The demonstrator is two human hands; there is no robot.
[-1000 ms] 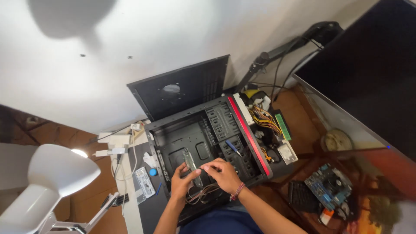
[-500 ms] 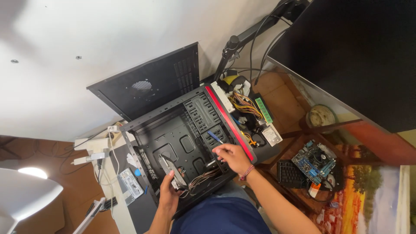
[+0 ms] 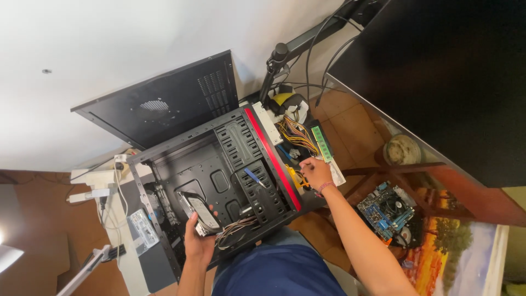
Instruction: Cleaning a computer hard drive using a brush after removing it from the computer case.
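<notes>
An open black computer case (image 3: 219, 164) with a red front stripe lies on its side before me. My left hand (image 3: 198, 241) holds a silver hard drive (image 3: 200, 212) over the case's near end, above a bundle of thin coloured wires (image 3: 236, 226). My right hand (image 3: 316, 172) reaches past the red front edge to the parts beside the case, fingers bent over something small and yellow; what it grips is unclear. A green memory stick (image 3: 321, 143) and a bunch of yellow and orange power cables (image 3: 296, 137) lie just beyond that hand.
The case's black side panel (image 3: 164, 104) leans against the white wall. A blue motherboard (image 3: 388, 210) lies on the floor at right under a wooden frame, next to a round tin (image 3: 401, 149). A white power strip (image 3: 93, 178) and cables lie at left. A large dark panel (image 3: 438, 77) fills the upper right.
My right hand has left the inside of the case and moved right, past the red edge to the loose parts. The left hand has lifted the hard drive. The view has shifted.
</notes>
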